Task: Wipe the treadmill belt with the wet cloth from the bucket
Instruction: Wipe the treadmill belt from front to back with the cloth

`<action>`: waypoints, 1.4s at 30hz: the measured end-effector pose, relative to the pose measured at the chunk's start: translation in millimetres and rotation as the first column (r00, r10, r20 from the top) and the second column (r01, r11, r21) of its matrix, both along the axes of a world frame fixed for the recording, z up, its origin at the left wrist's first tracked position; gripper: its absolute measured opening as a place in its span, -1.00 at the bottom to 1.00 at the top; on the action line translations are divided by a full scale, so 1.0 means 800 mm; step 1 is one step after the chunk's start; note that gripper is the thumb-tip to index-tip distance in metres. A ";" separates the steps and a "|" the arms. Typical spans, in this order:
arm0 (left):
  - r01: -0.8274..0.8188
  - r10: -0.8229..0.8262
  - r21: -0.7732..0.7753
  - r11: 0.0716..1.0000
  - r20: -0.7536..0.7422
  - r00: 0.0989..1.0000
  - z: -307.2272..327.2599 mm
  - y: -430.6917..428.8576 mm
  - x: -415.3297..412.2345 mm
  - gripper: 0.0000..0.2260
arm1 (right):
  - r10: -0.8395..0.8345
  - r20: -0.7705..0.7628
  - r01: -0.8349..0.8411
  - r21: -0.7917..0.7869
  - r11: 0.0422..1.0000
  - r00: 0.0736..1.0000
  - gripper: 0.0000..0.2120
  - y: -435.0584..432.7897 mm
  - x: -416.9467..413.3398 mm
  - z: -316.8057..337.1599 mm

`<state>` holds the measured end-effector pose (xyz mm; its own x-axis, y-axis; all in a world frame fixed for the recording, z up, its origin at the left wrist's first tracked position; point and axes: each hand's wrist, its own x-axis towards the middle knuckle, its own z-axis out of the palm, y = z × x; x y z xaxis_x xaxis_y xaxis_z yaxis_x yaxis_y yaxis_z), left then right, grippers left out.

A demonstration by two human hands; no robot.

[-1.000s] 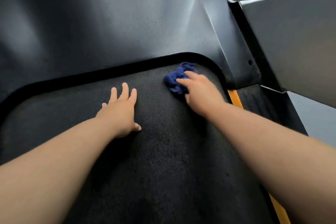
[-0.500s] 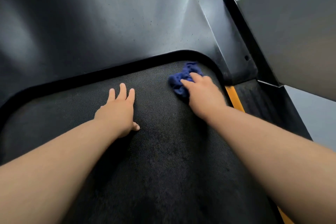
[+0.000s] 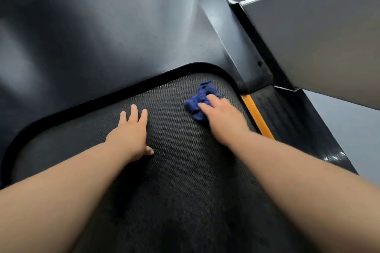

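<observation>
Under the right hand (image 3: 224, 118), the cloth (image 3: 206, 89) juts forward.

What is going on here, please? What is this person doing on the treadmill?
A person is wiping the treadmill belt. The right hand presses a crumpled blue cloth onto it near its front right corner, beside the black cover. The left hand rests flat on the belt, fingers straight, holding nothing.

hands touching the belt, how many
2: left hand flat on the treadmill belt; right hand pressing the blue cloth near the belt's far right corner.
</observation>
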<state>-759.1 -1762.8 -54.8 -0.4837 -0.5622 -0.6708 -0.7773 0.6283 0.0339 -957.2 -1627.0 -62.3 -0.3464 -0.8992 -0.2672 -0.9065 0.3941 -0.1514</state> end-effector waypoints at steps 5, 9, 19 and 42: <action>0.041 -0.041 0.026 0.999 -0.009 0.999 0.001 -0.008 0.003 0.05 | -0.180 -0.193 0.196 0.063 0.979 0.965 -0.60 0.009 -0.031 0.005; 0.041 -0.042 -0.009 0.999 -0.004 0.999 -0.010 -0.001 0.002 0.04 | -0.004 0.166 0.021 -0.104 0.994 0.986 -0.62 -0.013 0.013 0.004; 0.045 -0.045 -0.031 0.999 -0.019 0.999 -0.013 -0.001 0.004 0.04 | -0.043 -0.248 0.068 0.095 0.993 0.968 -0.64 -0.008 -0.048 0.013; 0.047 -0.050 -0.053 0.997 -0.047 0.998 -0.016 -0.002 0.012 0.05 | -0.133 -0.028 0.127 -0.158 0.979 0.991 -0.68 -0.007 -0.002 -0.022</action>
<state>-749.8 -1764.0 -67.4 -0.5425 -0.5708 -0.6164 -0.7440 0.6672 0.0370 -958.7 -1632.3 -79.6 -0.4704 -0.8754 -0.1118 -0.8553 0.4834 -0.1865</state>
